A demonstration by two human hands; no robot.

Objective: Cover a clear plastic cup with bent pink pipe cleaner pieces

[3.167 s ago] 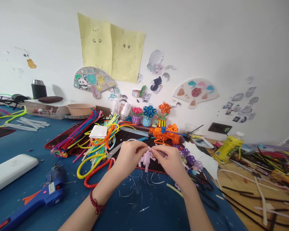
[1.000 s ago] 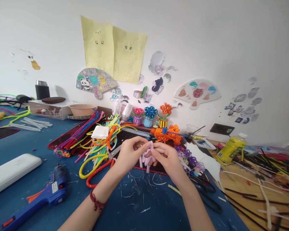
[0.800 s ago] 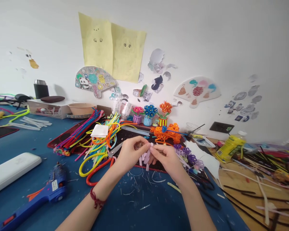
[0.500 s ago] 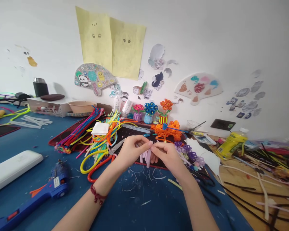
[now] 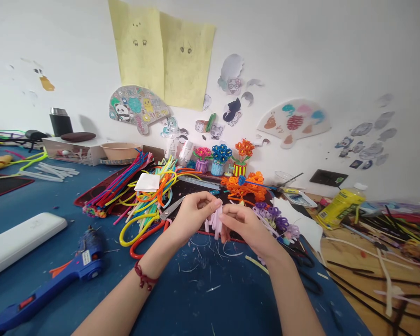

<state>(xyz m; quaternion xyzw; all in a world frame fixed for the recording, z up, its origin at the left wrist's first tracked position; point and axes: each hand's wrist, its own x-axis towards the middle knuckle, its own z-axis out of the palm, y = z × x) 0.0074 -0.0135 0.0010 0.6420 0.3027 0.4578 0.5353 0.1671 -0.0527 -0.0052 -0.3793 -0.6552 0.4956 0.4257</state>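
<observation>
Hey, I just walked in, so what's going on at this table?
A person is handling a pale lilac bundle of soft strips over a blue tabletop. The left hand pinches it near the top; the right hand is right beside it, though whether it grips too is hard to tell. Scissors lie by the left hand, a blue glue gun lies farther left, and three potted craft flowers stand near the wall.

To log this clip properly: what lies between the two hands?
In the head view, pale lilac strips lie between the left hand and right hand.
</observation>
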